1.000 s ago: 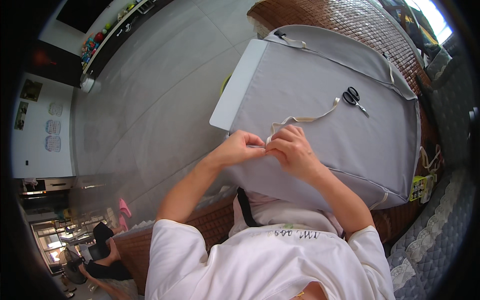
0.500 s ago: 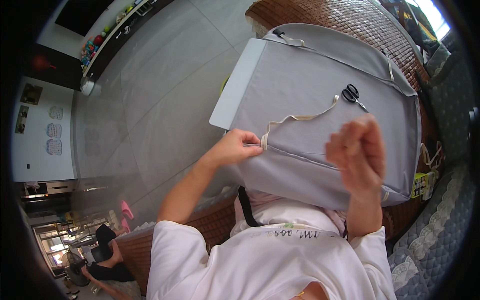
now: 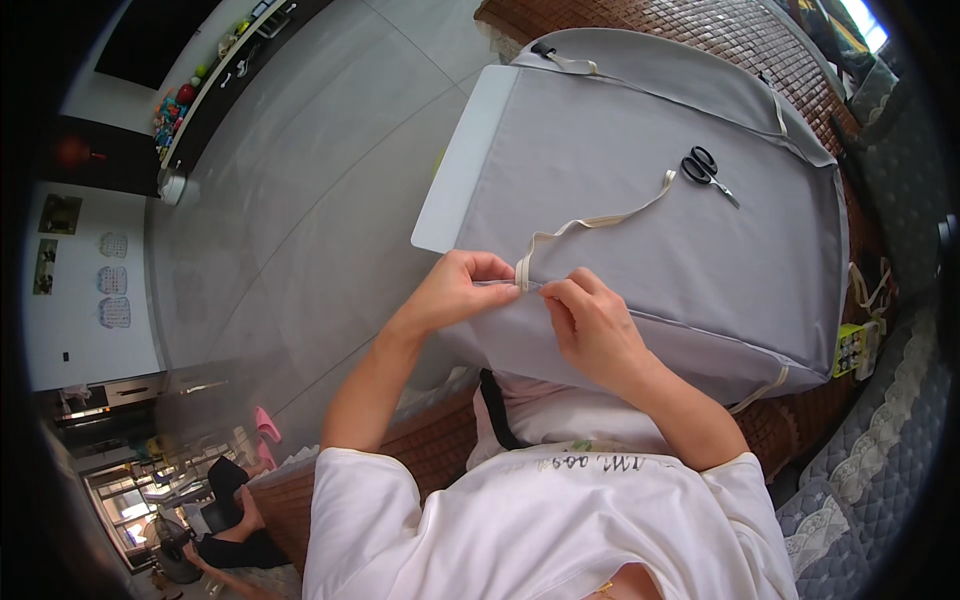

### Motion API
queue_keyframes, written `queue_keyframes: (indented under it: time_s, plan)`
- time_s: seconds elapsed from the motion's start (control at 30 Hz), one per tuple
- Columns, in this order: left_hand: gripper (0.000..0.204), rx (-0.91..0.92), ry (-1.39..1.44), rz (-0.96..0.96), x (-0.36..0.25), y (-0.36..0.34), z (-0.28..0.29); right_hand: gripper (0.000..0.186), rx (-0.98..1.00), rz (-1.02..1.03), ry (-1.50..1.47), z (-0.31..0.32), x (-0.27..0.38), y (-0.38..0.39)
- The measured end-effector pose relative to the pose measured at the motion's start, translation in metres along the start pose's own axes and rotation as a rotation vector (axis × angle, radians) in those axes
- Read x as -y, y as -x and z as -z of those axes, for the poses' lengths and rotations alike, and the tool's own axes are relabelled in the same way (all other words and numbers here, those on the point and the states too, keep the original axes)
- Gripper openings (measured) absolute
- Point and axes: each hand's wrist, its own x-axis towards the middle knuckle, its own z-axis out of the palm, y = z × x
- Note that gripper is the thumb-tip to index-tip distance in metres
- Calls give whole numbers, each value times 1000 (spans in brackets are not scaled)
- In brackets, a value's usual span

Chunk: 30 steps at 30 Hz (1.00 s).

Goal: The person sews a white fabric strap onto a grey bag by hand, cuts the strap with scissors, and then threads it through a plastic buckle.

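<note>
A large grey fabric cover lies before me, a pale flat board showing along its left side. My left hand pinches the cover's near seam, thumb and fingers closed beside the base of a cream strap. Just right of the strap, my right hand is closed in a pinch at the same seam. Whatever its fingertips hold is too small to make out. The strap's loose end curves up toward black-handled scissors, which rest on the cover with their blades slightly apart.
Under the cover is a brown woven mat. A lime-green box sits by its right edge, next to a quilted grey sofa cover. Tiled floor stretches to the left. Another person's legs show at lower left.
My right hand has come down and left from above the cover to the seam beside the strap. My left hand keeps its pinch there. The whole view has shifted slightly.
</note>
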Motion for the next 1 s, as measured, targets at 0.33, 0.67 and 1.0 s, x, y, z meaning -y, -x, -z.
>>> queue_keyframes:
  time_s: [0.33, 0.67, 1.0]
  plan:
    - [16, -7, 31, -3, 0, 2, 0, 12, 14, 21, 39, -5, -2, 0]
    - [8, -99, -12, -77, 7, 2, -8, 13, 24, 116, 282, -18, -1, -2]
    - [12, -270, 35, -176, 26, -10, -18, 13, -93, 2, 243, -47, -17, -9]
